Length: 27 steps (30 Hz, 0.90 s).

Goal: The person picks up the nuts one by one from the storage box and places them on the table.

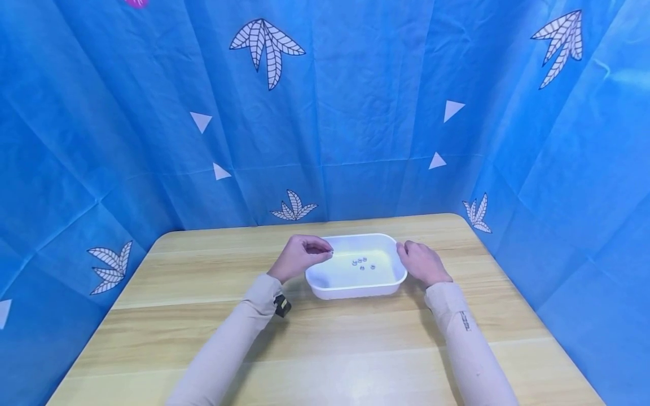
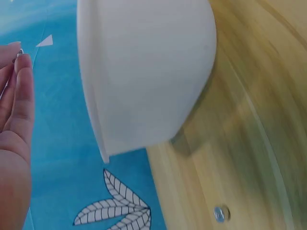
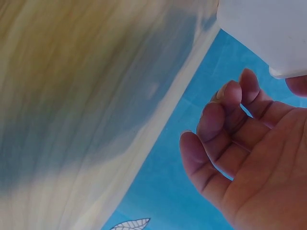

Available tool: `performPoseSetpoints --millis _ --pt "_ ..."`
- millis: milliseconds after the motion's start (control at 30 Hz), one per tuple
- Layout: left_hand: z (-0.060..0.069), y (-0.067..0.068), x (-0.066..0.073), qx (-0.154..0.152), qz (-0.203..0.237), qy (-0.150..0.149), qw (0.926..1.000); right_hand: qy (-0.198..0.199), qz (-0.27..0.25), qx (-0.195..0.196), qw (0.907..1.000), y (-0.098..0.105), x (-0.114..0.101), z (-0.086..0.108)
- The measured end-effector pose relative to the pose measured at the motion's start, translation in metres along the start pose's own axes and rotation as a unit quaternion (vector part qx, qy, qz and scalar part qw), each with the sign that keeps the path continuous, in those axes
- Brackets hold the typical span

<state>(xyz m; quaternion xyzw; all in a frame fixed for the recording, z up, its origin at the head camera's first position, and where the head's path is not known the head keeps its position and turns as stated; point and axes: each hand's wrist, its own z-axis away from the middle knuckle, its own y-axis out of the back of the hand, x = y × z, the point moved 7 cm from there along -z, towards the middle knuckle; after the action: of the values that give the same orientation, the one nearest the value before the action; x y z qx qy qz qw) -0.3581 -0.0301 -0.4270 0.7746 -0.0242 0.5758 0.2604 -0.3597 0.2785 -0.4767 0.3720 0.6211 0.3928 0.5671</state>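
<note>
Between thumb and fingertips my left hand (image 1: 301,258) pinches a small shiny metal piece (image 2: 20,51), over the left side of a white tray (image 1: 355,292). Several similar small metal pieces (image 1: 362,268) lie on the tray's floor, grouped around its middle. My right hand (image 1: 420,263) is at the tray's right rim. In the right wrist view its thumb is against the rim, while the other fingers (image 3: 211,120) hang loosely curled beside the tray, holding nothing.
A shiny metal piece (image 2: 219,213) rests on the wooden table (image 1: 325,349) outside the tray, in the left wrist view. Blue curtains (image 1: 365,113) with leaf and triangle prints hang behind and beside the table. A black object (image 1: 282,305) is at the left wrist.
</note>
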Motion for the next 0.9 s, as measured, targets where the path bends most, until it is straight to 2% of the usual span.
performPoseSetpoints --millis 300,533,767,900 --pt "0.013 0.025 -0.008 0.027 -0.003 0.014 0.9995 -0.001 -0.002 -0.005 1.0000 0.000 -0.001 0.000" --pt "0.019 0.039 -0.011 0.040 -0.011 0.014 0.9990 -0.003 -0.007 -0.008 0.9999 0.000 -0.001 0.001" --pt "0.028 0.055 -0.023 0.049 -0.008 0.026 0.9984 -0.007 -0.012 -0.012 0.9998 0.000 -0.001 0.003" --pt "0.035 0.063 -0.031 0.056 -0.017 0.042 0.9974 -0.004 -0.011 -0.014 0.9998 0.001 -0.002 0.003"
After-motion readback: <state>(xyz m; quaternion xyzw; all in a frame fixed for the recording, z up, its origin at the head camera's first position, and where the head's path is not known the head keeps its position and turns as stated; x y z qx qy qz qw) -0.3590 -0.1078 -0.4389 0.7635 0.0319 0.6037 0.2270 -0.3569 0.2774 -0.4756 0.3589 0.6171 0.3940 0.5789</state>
